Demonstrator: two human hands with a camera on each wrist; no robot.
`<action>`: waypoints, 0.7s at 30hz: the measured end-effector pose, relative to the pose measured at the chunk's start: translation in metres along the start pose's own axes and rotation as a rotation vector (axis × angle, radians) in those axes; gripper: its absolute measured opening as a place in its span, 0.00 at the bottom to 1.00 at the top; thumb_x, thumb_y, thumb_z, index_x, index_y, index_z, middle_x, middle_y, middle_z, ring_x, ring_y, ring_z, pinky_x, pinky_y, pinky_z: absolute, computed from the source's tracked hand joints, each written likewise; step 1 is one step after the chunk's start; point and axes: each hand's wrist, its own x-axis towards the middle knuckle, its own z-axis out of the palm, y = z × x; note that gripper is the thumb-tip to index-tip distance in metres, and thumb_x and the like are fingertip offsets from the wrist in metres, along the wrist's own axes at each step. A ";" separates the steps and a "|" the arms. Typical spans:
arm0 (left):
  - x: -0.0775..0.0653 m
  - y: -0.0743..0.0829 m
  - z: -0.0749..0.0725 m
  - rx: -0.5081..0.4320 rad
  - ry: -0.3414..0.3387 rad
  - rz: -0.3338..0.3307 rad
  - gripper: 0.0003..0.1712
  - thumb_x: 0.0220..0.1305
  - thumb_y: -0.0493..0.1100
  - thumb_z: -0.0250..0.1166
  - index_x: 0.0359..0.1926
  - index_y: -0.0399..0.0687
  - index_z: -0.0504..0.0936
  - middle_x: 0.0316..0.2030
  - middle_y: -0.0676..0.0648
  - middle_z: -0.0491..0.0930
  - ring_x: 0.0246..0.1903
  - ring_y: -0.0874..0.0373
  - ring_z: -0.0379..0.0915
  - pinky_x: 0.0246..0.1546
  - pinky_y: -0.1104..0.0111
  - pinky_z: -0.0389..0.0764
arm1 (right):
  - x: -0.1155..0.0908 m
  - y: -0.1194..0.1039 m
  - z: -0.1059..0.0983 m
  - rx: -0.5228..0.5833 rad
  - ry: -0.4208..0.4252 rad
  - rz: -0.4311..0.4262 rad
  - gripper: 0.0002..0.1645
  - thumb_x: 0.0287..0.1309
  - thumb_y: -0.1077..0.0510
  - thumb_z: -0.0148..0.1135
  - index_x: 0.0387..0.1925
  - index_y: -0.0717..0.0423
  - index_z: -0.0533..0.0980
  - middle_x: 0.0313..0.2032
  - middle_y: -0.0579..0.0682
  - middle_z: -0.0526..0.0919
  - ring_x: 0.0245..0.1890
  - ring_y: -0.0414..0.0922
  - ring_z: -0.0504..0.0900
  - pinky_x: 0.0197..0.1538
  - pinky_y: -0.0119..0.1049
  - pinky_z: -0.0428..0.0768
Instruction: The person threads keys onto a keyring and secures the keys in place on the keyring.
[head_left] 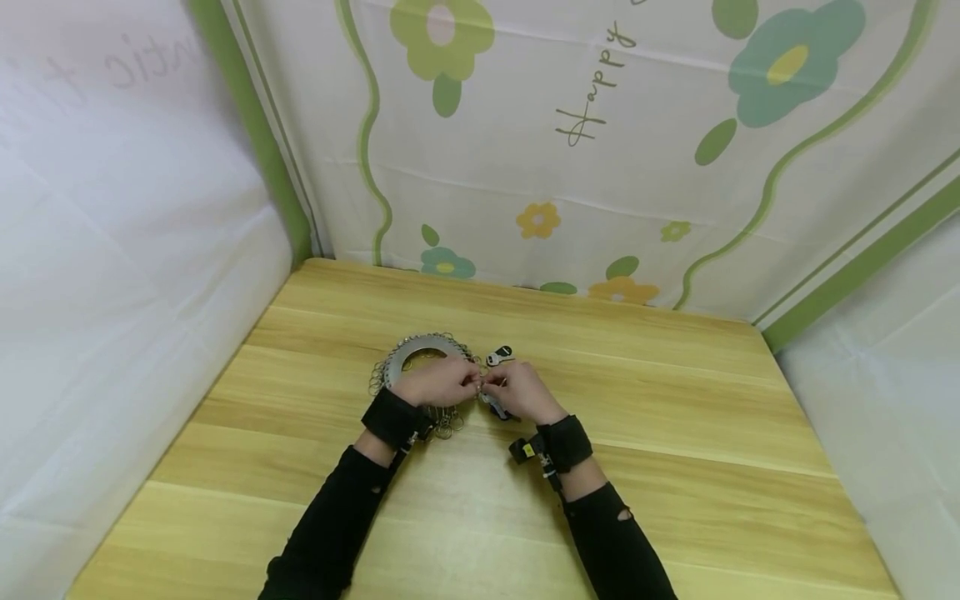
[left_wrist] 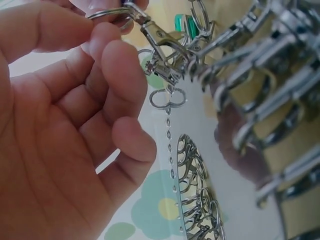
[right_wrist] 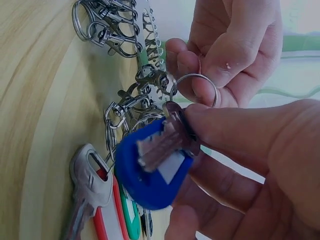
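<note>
My left hand pinches a thin split ring that hangs from a swivel clip. A silver key and a blue key tag are at this ring, and my right hand pinches the key's head between thumb and fingers. Both hands meet at the right edge of a round flat metal key holder, which lies on the table. Many clips with small rings line its rim. My left hand and wrist cover part of it in the head view.
Another silver key hangs by the holder near a red tag and a green tag. In the head view, a black-and-silver key lies just beyond my right hand. White flowered cloth encloses the wooden table.
</note>
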 end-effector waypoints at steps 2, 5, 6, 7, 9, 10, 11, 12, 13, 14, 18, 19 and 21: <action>0.000 0.001 0.000 -0.001 0.002 0.008 0.14 0.70 0.41 0.51 0.24 0.50 0.69 0.18 0.54 0.63 0.16 0.64 0.59 0.21 0.73 0.63 | 0.000 0.000 0.000 0.008 0.001 -0.002 0.05 0.60 0.60 0.62 0.34 0.51 0.84 0.31 0.44 0.82 0.25 0.36 0.76 0.29 0.32 0.75; -0.001 0.002 0.000 -0.012 0.002 0.014 0.13 0.67 0.40 0.52 0.23 0.50 0.69 0.17 0.55 0.62 0.15 0.64 0.57 0.21 0.73 0.62 | 0.000 -0.001 0.000 0.012 0.004 0.001 0.05 0.60 0.60 0.63 0.34 0.51 0.84 0.31 0.44 0.82 0.28 0.37 0.77 0.30 0.32 0.76; -0.001 0.003 0.000 -0.017 0.002 0.015 0.13 0.66 0.40 0.53 0.23 0.50 0.69 0.17 0.55 0.61 0.15 0.64 0.57 0.21 0.73 0.62 | -0.001 -0.001 0.000 0.009 0.005 0.003 0.05 0.60 0.60 0.63 0.33 0.50 0.84 0.31 0.44 0.82 0.27 0.37 0.78 0.31 0.32 0.76; -0.001 0.004 0.000 -0.019 0.002 0.016 0.12 0.65 0.40 0.53 0.23 0.50 0.69 0.17 0.55 0.61 0.14 0.65 0.56 0.21 0.73 0.62 | -0.001 -0.001 0.000 0.006 0.006 0.006 0.05 0.60 0.60 0.63 0.33 0.50 0.84 0.31 0.44 0.82 0.28 0.37 0.78 0.31 0.32 0.76; -0.001 0.004 0.000 -0.018 0.002 0.012 0.11 0.63 0.40 0.54 0.23 0.51 0.69 0.16 0.56 0.61 0.14 0.65 0.56 0.21 0.73 0.62 | -0.001 -0.001 -0.001 -0.007 0.008 0.011 0.06 0.60 0.61 0.63 0.31 0.49 0.84 0.31 0.43 0.82 0.28 0.37 0.78 0.32 0.33 0.76; -0.001 0.004 0.000 -0.015 0.004 0.011 0.11 0.62 0.40 0.54 0.22 0.51 0.69 0.16 0.56 0.62 0.14 0.65 0.57 0.21 0.73 0.62 | -0.002 -0.002 -0.002 -0.009 0.008 0.015 0.06 0.60 0.61 0.62 0.30 0.49 0.83 0.31 0.43 0.82 0.28 0.37 0.77 0.33 0.33 0.76; -0.001 0.004 0.001 -0.012 0.006 0.008 0.11 0.62 0.40 0.55 0.22 0.52 0.69 0.16 0.57 0.62 0.14 0.66 0.57 0.20 0.73 0.62 | -0.002 -0.002 -0.002 -0.010 0.004 0.021 0.07 0.60 0.61 0.62 0.29 0.49 0.83 0.31 0.42 0.81 0.27 0.37 0.77 0.33 0.33 0.76; -0.001 0.004 0.001 -0.008 0.009 0.004 0.11 0.62 0.40 0.55 0.22 0.52 0.69 0.16 0.57 0.62 0.14 0.66 0.57 0.20 0.73 0.63 | -0.002 -0.003 -0.002 -0.010 0.000 0.022 0.07 0.59 0.61 0.62 0.28 0.49 0.83 0.30 0.42 0.81 0.27 0.37 0.77 0.33 0.33 0.76; 0.000 0.004 0.002 -0.005 0.015 0.003 0.11 0.62 0.40 0.55 0.22 0.52 0.69 0.16 0.57 0.62 0.14 0.66 0.57 0.21 0.73 0.63 | -0.003 -0.004 -0.003 -0.006 -0.005 0.023 0.07 0.59 0.62 0.63 0.27 0.49 0.82 0.30 0.42 0.81 0.27 0.36 0.77 0.33 0.34 0.76; 0.000 0.004 0.002 -0.002 0.021 0.002 0.12 0.62 0.40 0.55 0.21 0.52 0.68 0.16 0.57 0.62 0.14 0.66 0.57 0.20 0.73 0.63 | -0.003 -0.004 -0.003 0.001 -0.010 0.025 0.07 0.58 0.62 0.63 0.26 0.49 0.82 0.30 0.43 0.80 0.26 0.37 0.77 0.32 0.34 0.76; 0.001 0.004 0.004 0.030 0.049 -0.002 0.14 0.61 0.39 0.55 0.19 0.52 0.67 0.15 0.56 0.60 0.14 0.65 0.55 0.21 0.73 0.62 | -0.003 -0.008 -0.004 0.034 -0.023 0.048 0.08 0.59 0.61 0.62 0.25 0.49 0.81 0.29 0.43 0.80 0.23 0.37 0.77 0.31 0.34 0.76; 0.002 0.004 0.004 0.044 0.055 -0.004 0.14 0.61 0.39 0.55 0.19 0.52 0.66 0.15 0.56 0.60 0.14 0.65 0.55 0.21 0.73 0.61 | -0.003 -0.009 -0.004 0.045 -0.022 0.053 0.08 0.59 0.61 0.62 0.25 0.49 0.81 0.29 0.43 0.80 0.22 0.38 0.77 0.31 0.34 0.76; 0.002 0.004 0.004 0.074 0.064 -0.012 0.15 0.62 0.39 0.55 0.18 0.52 0.65 0.14 0.56 0.59 0.14 0.65 0.55 0.21 0.73 0.61 | -0.003 -0.010 -0.004 0.061 -0.015 0.061 0.08 0.60 0.61 0.62 0.26 0.49 0.81 0.28 0.42 0.80 0.21 0.38 0.76 0.30 0.34 0.76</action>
